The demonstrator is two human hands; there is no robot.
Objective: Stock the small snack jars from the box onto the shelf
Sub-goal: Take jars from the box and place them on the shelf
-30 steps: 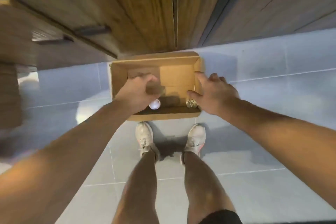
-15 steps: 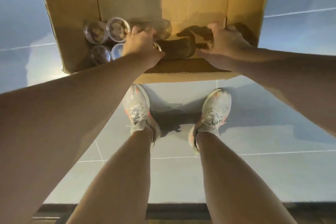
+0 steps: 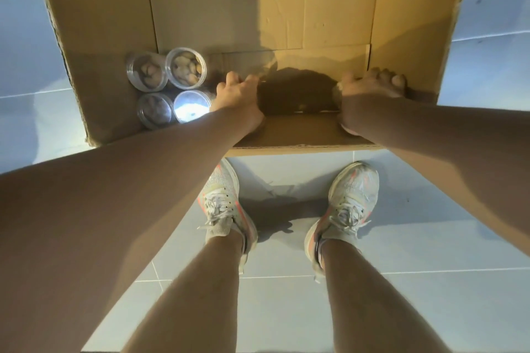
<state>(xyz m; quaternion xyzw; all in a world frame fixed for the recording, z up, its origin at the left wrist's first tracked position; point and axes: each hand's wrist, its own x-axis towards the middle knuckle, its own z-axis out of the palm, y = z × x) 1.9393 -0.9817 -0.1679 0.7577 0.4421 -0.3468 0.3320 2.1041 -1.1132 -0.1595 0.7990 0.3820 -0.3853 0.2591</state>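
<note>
Nearest to us, two pale laced running shoes with orange stripes stand on the grey tiled floor, just short of the open brown cardboard box, our landmark. Both arms reach over the box's near wall. Left hand: fingers curled, low inside the box; what the grip holds we cannot tell, since the hand hides it. Right hand: fingers bent down near the box's right wall; a clear rim shows at its base, but we cannot tell whether the grip closes on it. In the box's left near corner, four small clear plastic snack jars stand upright, touching, just left of the left hand.
</note>
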